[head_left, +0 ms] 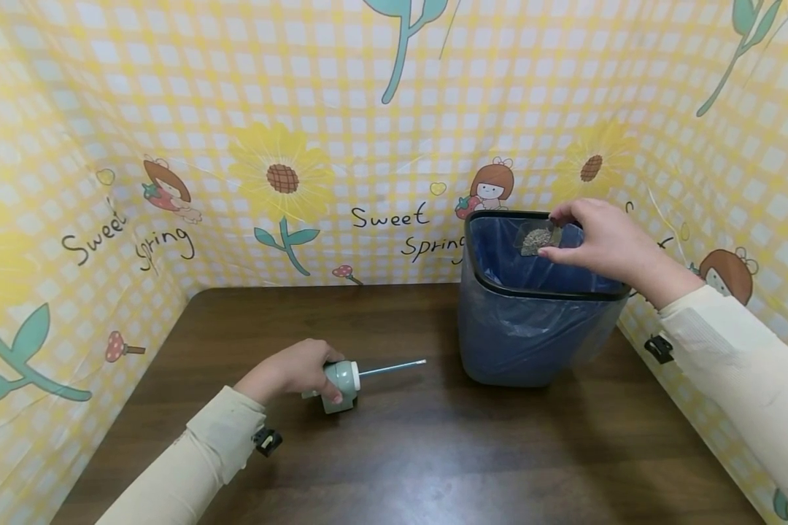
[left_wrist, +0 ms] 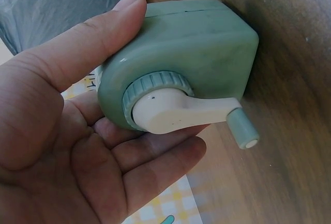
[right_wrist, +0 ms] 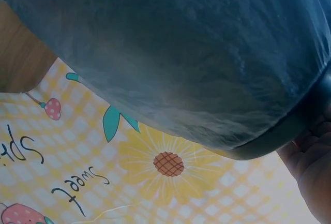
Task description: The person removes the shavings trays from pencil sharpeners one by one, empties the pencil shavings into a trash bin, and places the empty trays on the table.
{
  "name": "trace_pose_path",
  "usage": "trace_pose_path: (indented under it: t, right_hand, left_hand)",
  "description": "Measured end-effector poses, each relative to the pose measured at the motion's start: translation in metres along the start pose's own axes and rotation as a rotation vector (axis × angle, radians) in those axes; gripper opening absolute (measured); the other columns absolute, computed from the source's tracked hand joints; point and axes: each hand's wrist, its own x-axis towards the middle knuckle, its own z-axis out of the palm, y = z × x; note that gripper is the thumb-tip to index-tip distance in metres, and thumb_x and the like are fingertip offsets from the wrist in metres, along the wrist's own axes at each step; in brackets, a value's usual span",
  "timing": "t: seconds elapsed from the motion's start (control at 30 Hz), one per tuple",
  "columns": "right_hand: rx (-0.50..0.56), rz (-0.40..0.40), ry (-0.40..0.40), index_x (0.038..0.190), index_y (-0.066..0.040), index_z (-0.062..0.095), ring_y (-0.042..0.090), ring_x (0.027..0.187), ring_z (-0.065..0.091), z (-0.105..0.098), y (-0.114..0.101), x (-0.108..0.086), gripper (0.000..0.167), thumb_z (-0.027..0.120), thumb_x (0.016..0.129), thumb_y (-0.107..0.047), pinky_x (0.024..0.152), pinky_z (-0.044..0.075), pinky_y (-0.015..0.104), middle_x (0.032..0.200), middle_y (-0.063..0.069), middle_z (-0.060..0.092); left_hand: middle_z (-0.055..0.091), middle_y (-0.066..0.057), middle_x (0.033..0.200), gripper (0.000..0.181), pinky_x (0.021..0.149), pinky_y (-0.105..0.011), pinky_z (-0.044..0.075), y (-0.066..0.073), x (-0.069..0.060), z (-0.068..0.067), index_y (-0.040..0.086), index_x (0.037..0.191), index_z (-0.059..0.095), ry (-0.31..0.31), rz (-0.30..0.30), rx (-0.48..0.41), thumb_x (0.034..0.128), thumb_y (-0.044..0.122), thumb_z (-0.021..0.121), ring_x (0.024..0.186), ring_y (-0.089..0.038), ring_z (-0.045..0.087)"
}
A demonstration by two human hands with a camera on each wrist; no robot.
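Observation:
My left hand [head_left: 298, 370] grips a green crank pencil sharpener [head_left: 341, 385] on the brown table. In the left wrist view, the thumb lies over the sharpener [left_wrist: 207, 43] and the fingers reach beneath it; its white crank [left_wrist: 178, 111] faces the camera. A blue pencil [head_left: 394, 367] sticks out of the sharpener to the right. Over the mouth of a bin [head_left: 525, 346], my right hand [head_left: 607, 240] pinches a small clear shavings tray [head_left: 532, 239] holding grey shavings. The right wrist view shows mostly the bin's lined side [right_wrist: 170, 53] and part of the right hand [right_wrist: 315, 172].
A bag lines the blue bin, with a black rim [head_left: 551, 294] around its top. The bin stands at the right rear of the wooden table [head_left: 394, 467]. Yellow checked cloth [head_left: 341, 87] hangs behind and along both sides.

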Motion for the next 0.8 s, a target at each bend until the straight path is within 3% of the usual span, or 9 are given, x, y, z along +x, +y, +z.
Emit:
trace_pose_path:
  t: [0.8]
  right_hand:
    - [-0.141,-0.075,0.002,0.132,0.000,0.062,0.039,0.118,0.058,-0.0060,-0.0024,0.0000,0.066,0.081,0.087,-0.045,0.104,0.042,0.059,0.125,0.021,0.065]
  left_hand:
    - [0.069,0.006,0.093,0.050,0.069,-0.032,0.052,-0.0009,0.0005,0.0001,0.013,0.118,0.074,-0.002,0.001,0.002,0.0746,0.029,0.092,0.079,-0.015,0.062]
